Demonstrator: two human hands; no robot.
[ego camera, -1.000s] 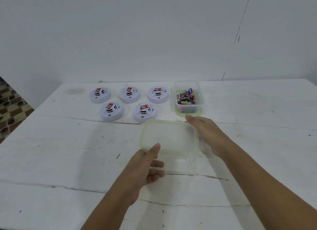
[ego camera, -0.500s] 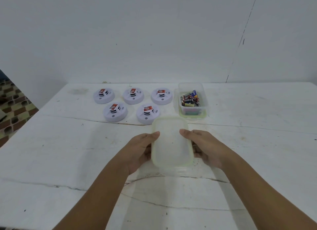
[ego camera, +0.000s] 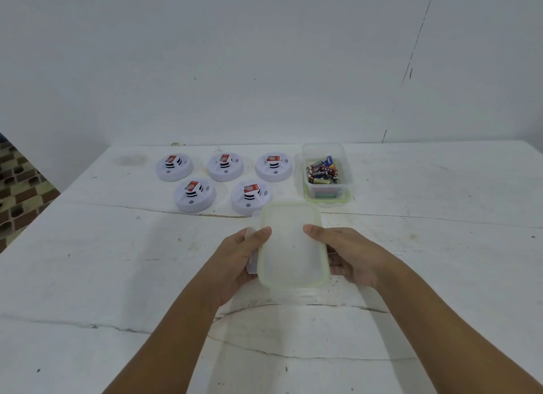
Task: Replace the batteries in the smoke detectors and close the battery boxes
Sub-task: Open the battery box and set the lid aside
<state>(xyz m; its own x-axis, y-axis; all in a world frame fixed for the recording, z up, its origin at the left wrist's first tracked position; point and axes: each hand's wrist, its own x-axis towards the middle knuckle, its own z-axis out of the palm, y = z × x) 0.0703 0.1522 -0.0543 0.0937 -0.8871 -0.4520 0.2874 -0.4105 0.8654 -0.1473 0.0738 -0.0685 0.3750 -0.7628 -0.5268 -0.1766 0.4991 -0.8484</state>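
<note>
Several white round smoke detectors lie in two rows at the back of the table, three behind (ego camera: 225, 167) and two in front (ego camera: 251, 198), each with a red label on top. To their right stands a clear plastic box (ego camera: 346, 170) holding several batteries (ego camera: 322, 172). Its translucent lid (ego camera: 291, 246) with a pale green rim is held flat above the table, lengthwise away from me. My left hand (ego camera: 238, 258) grips the lid's left edge and my right hand (ego camera: 349, 252) grips its right edge, thumbs on top.
The white table (ego camera: 117, 261) has cracks running across it. A white wall stands behind the table's far edge. At the far left a patterned tiled floor (ego camera: 20, 193) shows beyond the table's edge.
The lid has turned from crosswise to lengthwise. My right hand moved from its far corner to its right edge, and both hands now hold it nearer to me.
</note>
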